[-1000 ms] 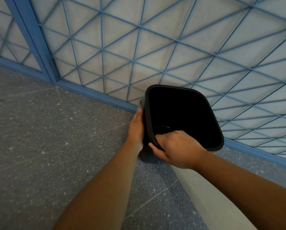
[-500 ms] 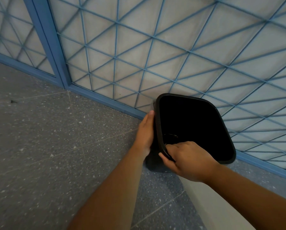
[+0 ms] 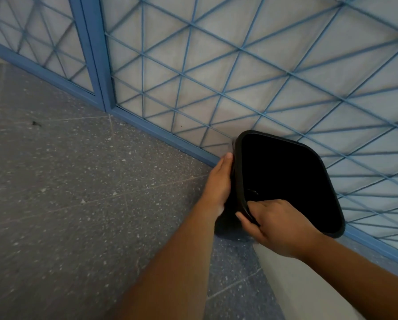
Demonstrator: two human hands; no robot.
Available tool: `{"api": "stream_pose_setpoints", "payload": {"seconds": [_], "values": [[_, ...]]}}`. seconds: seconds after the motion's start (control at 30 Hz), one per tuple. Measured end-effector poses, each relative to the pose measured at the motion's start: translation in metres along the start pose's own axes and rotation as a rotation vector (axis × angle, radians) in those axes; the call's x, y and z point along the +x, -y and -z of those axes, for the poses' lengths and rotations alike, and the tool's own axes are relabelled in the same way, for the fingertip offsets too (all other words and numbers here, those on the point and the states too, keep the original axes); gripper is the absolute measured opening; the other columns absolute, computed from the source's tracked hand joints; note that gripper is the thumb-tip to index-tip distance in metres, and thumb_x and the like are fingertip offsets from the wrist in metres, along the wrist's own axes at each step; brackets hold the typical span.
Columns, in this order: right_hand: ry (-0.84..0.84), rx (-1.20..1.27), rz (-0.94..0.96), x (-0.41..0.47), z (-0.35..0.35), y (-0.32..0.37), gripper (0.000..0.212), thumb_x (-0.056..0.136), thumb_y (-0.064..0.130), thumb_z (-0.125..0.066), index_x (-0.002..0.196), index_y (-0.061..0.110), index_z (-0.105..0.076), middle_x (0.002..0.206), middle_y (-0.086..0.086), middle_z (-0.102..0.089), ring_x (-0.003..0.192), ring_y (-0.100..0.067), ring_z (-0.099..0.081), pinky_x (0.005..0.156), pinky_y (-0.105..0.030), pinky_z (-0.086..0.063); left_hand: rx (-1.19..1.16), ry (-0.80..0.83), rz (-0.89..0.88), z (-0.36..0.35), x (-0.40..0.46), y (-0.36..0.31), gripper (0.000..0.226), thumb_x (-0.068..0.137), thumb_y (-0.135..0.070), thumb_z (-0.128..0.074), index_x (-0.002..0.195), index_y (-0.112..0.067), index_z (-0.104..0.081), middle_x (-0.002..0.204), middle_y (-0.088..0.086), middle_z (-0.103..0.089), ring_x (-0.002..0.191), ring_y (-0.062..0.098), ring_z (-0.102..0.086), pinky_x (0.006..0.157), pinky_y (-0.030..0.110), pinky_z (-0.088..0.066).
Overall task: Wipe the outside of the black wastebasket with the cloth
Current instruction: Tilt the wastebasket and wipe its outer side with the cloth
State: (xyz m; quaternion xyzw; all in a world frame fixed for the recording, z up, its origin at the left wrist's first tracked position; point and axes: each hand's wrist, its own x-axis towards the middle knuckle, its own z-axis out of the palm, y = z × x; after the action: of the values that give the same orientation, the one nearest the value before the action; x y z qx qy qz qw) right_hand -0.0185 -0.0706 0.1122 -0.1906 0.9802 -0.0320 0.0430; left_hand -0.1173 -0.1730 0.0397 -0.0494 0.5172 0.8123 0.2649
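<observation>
The black wastebasket [image 3: 285,176] stands on the floor against the blue lattice, its mouth tipped toward me. My left hand [image 3: 218,183] lies flat with straight fingers against the basket's left outer side. A sliver of grey cloth [image 3: 233,144] shows just past the fingertips, between hand and basket; the rest of the cloth is hidden under the palm. My right hand [image 3: 276,225] grips the near corner of the rim, thumb outside and fingers curled inside.
A blue metal lattice panel [image 3: 216,65] with a thick upright post [image 3: 89,54] runs right behind the basket. Grey speckled floor [image 3: 78,192] spreads to the left. A pale surface [image 3: 285,285] lies under my right forearm.
My left hand has slid along the basket's left side toward the far corner. My right hand keeps its grip on the rim. The view has shifted left.
</observation>
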Motion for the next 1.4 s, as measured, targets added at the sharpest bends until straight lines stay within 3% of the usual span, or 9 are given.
{"api": "stream_pose_setpoints", "payload": {"seconds": [0.1,0.23,0.4,0.57,0.7,0.8,1.07,1.3,1.4], "values": [[0.058,0.009,-0.01,-0.001,0.003,0.003,0.04,0.097,0.046,-0.032,0.081,0.018,-0.054,0.072,0.0,-0.061,0.064,-0.019,-0.059,0.064,-0.035,-0.047,-0.025,-0.043,-0.035,-0.001,-0.043,0.026,0.059,0.103,-0.055,-0.044,0.146,-0.018,-0.059,0.149,0.008,-0.061,0.141,0.022,-0.055,0.123,0.047,-0.038],[0.049,0.024,0.021,-0.003,0.003,0.004,0.042,0.097,0.045,-0.031,0.081,0.017,-0.058,0.069,0.001,-0.061,0.059,-0.017,-0.057,0.059,-0.032,-0.046,-0.146,-0.05,-0.073,0.002,-0.087,0.051,0.077,0.089,-0.062,-0.047,0.153,-0.02,-0.051,0.157,0.003,-0.053,0.149,0.017,-0.046,0.127,0.046,-0.032],[-0.033,-0.012,0.025,0.001,0.002,0.005,0.027,0.093,0.033,-0.053,0.071,0.016,-0.054,0.057,0.001,-0.057,0.047,-0.018,-0.054,0.048,-0.026,-0.04,0.014,-0.052,-0.07,0.006,-0.014,0.014,0.053,0.107,-0.052,-0.042,0.147,-0.021,-0.059,0.146,0.008,-0.064,0.138,0.023,-0.058,0.121,0.049,-0.041],[-0.053,-0.019,0.023,0.002,0.0,0.006,0.028,0.093,0.035,-0.049,0.071,0.018,-0.054,0.056,0.003,-0.056,0.046,-0.015,-0.052,0.049,-0.023,-0.035,-0.004,-0.037,-0.066,0.007,-0.021,0.011,0.049,0.108,-0.049,-0.042,0.143,-0.02,-0.063,0.138,0.007,-0.069,0.132,0.022,-0.063,0.116,0.041,-0.047],[-0.043,-0.028,0.045,-0.002,-0.002,0.002,0.038,0.095,0.041,-0.038,0.073,0.017,-0.057,0.058,0.004,-0.056,0.048,-0.014,-0.052,0.049,-0.024,-0.039,-0.058,-0.029,-0.122,0.003,-0.092,0.048,0.07,0.096,-0.057,-0.044,0.155,-0.02,-0.048,0.16,0.003,-0.05,0.152,0.018,-0.042,0.128,0.045,-0.031],[-0.068,-0.056,0.068,-0.006,-0.003,0.002,0.035,0.094,0.04,-0.039,0.073,0.019,-0.056,0.058,0.006,-0.055,0.047,-0.01,-0.05,0.049,-0.02,-0.036,-0.064,-0.035,-0.179,0.0,-0.077,0.045,0.062,0.102,-0.046,-0.043,0.159,-0.021,-0.041,0.166,-0.001,-0.041,0.156,0.014,-0.033,0.131,0.043,-0.024],[-0.161,-0.102,0.074,-0.003,-0.01,-0.001,0.031,0.091,0.037,-0.042,0.066,0.021,-0.048,0.051,0.004,-0.05,0.042,-0.015,-0.049,0.044,-0.021,-0.035,-0.044,-0.052,-0.094,0.01,0.005,0.011,0.039,0.109,-0.041,-0.046,0.133,-0.02,-0.069,0.132,0.008,-0.072,0.127,0.022,-0.066,0.117,0.05,-0.046],[-0.123,-0.066,0.018,-0.003,-0.006,0.003,0.04,0.091,0.042,-0.048,0.059,0.018,-0.046,0.047,0.003,-0.041,0.038,-0.015,-0.042,0.04,-0.025,-0.035,-0.041,-0.185,-0.021,0.09,0.02,0.011,0.051,0.108,-0.049,-0.042,0.151,-0.025,-0.052,0.152,0.003,-0.058,0.14,0.02,-0.054,0.118,0.04,-0.042],[-0.064,-0.09,-0.035,0.001,-0.004,0.007,0.041,0.086,0.048,-0.052,0.058,0.019,-0.051,0.046,0.007,-0.041,0.037,-0.009,-0.04,0.039,-0.02,-0.033,-0.076,-0.179,0.054,0.098,0.022,0.03,0.053,0.108,-0.052,-0.041,0.152,-0.024,-0.052,0.151,0.006,-0.059,0.139,0.021,-0.055,0.122,0.045,-0.04]]}}
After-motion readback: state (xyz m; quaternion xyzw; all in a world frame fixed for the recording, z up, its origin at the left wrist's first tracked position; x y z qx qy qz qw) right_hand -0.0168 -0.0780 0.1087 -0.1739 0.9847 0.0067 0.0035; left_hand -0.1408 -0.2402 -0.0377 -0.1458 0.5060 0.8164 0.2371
